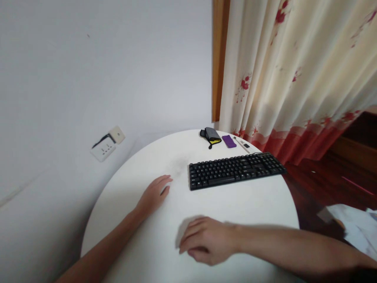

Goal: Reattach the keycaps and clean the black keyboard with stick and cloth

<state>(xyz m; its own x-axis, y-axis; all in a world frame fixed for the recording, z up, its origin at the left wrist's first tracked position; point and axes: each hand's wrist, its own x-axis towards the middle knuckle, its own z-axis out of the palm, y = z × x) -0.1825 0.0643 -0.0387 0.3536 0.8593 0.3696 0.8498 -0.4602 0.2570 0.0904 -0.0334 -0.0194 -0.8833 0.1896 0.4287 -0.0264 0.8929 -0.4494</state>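
Nearest, the right hand curls loosely, the left hand lies thumb-apart, both apparently empty; a rightward knock could slide the edge-reaching keyboard off the table.

Own hands: two, one left hand and one right hand. Beneath my hands: one table. On the table, right side: one keyboard. Far right of the table: one grey bundle, one purple cloth, one pale stick. On the wall at left, I count two plates: one socket, one beige plate. Far right: one curtain, one wooden post.
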